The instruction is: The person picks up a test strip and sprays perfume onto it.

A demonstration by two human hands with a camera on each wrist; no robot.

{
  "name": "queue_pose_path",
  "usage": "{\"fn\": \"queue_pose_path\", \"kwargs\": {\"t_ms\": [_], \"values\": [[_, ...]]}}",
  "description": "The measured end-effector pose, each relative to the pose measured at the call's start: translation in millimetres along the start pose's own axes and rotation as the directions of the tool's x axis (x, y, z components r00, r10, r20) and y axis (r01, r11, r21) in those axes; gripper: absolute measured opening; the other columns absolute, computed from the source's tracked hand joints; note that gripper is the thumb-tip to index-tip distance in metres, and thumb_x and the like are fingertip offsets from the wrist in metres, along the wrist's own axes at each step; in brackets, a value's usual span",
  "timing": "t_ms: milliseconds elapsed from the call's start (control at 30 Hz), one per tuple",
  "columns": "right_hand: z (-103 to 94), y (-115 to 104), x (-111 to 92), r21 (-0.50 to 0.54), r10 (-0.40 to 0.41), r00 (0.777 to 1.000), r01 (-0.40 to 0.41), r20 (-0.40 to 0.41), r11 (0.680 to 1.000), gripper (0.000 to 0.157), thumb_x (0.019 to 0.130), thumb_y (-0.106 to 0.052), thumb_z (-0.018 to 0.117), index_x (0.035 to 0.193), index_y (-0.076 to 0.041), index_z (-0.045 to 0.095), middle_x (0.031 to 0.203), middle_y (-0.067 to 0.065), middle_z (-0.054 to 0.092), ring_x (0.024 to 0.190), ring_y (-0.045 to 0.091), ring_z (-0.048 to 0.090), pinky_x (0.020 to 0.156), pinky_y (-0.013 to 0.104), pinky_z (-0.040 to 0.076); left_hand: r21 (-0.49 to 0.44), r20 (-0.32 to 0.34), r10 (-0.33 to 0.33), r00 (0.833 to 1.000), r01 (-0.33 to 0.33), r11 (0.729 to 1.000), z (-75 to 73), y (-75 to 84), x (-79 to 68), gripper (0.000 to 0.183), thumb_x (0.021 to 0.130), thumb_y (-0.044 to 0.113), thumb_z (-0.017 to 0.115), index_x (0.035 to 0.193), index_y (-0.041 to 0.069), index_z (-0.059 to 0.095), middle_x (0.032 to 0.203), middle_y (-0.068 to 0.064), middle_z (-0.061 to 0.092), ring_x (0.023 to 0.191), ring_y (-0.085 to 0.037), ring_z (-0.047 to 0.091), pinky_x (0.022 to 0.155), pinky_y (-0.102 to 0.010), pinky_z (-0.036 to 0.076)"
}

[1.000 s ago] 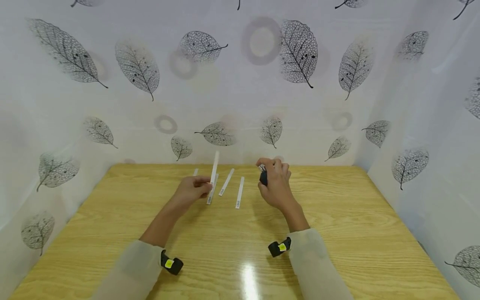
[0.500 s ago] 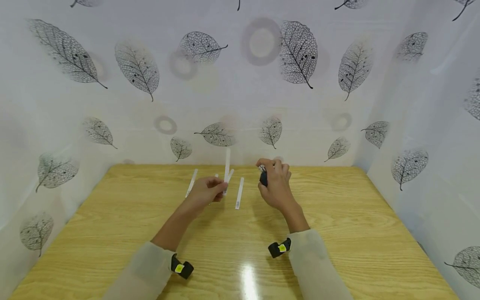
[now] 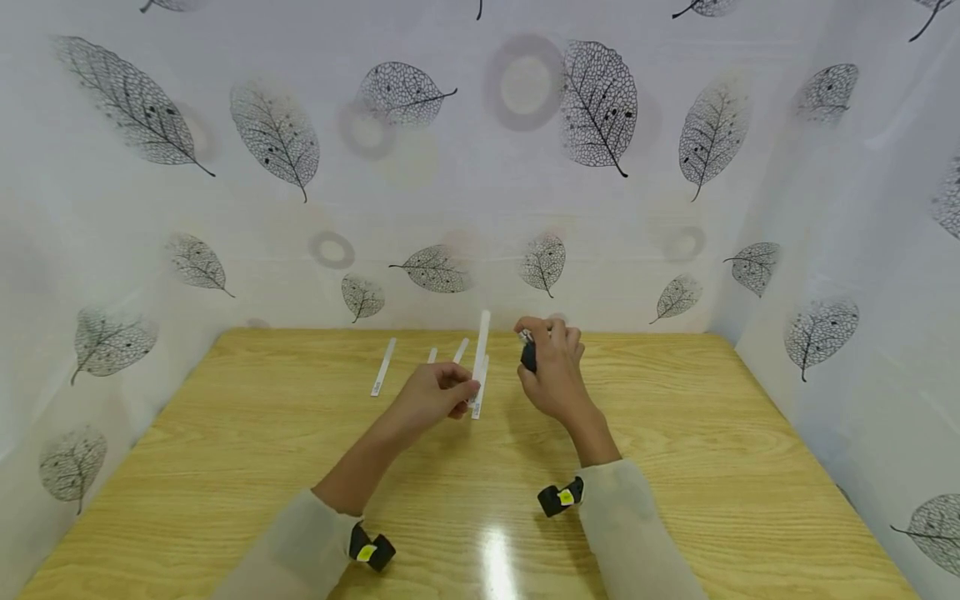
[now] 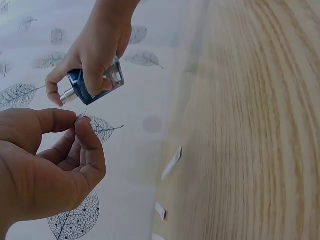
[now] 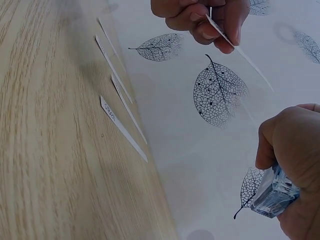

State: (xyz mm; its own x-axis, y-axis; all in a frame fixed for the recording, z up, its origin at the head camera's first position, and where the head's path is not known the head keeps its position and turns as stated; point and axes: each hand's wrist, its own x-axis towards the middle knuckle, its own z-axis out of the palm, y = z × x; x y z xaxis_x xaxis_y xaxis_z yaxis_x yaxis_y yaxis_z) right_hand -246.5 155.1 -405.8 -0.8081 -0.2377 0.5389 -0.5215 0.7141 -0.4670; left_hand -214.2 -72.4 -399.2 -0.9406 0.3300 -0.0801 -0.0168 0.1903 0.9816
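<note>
Between thumb and fingers, my left hand (image 3: 433, 398) pinches a white paper test strip (image 3: 482, 337), raised nearly upright above the table. My right hand (image 3: 557, 371) grips a dark perfume bottle (image 3: 528, 358) just right of that strip; the two do not touch. In the left wrist view the bottle (image 4: 77, 82) is tilted, its silver sprayer (image 4: 68, 96) pointing toward my left hand, with a fingertip on its top. The right wrist view shows the bottle's clear glass base (image 5: 275, 195) and the held strip (image 5: 252, 65) slanting from the left fingers.
Several more white strips lie apart on the wooden table (image 3: 645, 517), among them a leftmost strip (image 3: 383, 367) and one printed with small lettering (image 5: 122, 127). A leaf-patterned white curtain (image 3: 465, 192) closes off the back and sides.
My left hand has moved to the right with its strip, closer to the bottle, uncovering the strips on the left. My right hand and the bottle stay practically where they were.
</note>
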Motion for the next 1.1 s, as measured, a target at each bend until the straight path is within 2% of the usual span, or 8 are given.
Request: {"fn": "queue_pose_path", "kwargs": {"t_ms": [233,467,733,833,1100], "values": [[1.5,-0.4,-0.3,-0.007,-0.016,1.000,0.015,-0.022,1.000,0.060,0.086,0.003,0.070,0.133,-0.023,0.043,0.125,0.024,0.044,0.105,0.044,0.032,0.084,0.058,0.028,0.020,0.016,0.013,1.000,-0.013,1.000,7.4,0.2,-7.6,0.019,0.101,0.017,0.067,0.105,-0.002,0.068,0.092,-0.018,0.066,0.077,-0.021,0.063,0.076,-0.039,0.059],[3.9,-0.7,0.2,-0.015,-0.028,0.999,0.028,-0.035,0.999,0.061,0.084,0.003,0.070,0.131,-0.023,0.042,0.124,0.023,0.044,0.104,0.044,0.032,0.084,0.057,0.028,0.033,0.035,0.019,0.999,-0.020,0.999,11.4,-1.2,-11.7,0.022,0.101,0.019,0.066,0.109,-0.002,0.067,0.092,-0.010,0.067,0.089,-0.040,0.066,0.074,-0.034,0.059],[5.5,-3.1,0.4,-0.026,-0.057,0.997,0.056,-0.054,0.998,0.061,0.083,0.005,0.071,0.129,-0.023,0.044,0.122,0.024,0.045,0.102,0.044,0.033,0.083,0.057,0.029,0.040,0.042,0.014,0.999,-0.016,0.999,14.1,-3.0,-13.1,0.019,0.102,0.020,0.065,0.107,0.001,0.067,0.091,-0.009,0.067,0.092,-0.045,0.065,0.080,-0.046,0.059],[5.5,-5.8,0.9,-0.051,-0.065,0.996,0.061,-0.066,0.997,0.059,0.082,0.006,0.071,0.128,-0.022,0.044,0.122,0.024,0.045,0.101,0.044,0.033,0.081,0.057,0.029,0.042,0.045,0.013,0.999,-0.015,0.999,15.0,-2.2,-14.2,0.019,0.102,0.019,0.065,0.106,0.000,0.067,0.089,-0.009,0.067,0.091,-0.045,0.065,0.079,-0.047,0.059],[5.5,-8.4,1.0,-0.135,-0.083,0.990,0.067,-0.115,0.988,0.059,0.081,0.008,0.068,0.126,-0.023,0.044,0.118,0.025,0.044,0.099,0.046,0.035,0.077,0.057,0.031,0.034,0.067,0.020,0.998,-0.023,0.999,16.6,-1.4,-14.8,0.025,0.102,0.018,0.065,0.109,-0.006,0.067,0.088,-0.009,0.067,0.084,-0.038,0.066,0.075,-0.041,0.059]]}}
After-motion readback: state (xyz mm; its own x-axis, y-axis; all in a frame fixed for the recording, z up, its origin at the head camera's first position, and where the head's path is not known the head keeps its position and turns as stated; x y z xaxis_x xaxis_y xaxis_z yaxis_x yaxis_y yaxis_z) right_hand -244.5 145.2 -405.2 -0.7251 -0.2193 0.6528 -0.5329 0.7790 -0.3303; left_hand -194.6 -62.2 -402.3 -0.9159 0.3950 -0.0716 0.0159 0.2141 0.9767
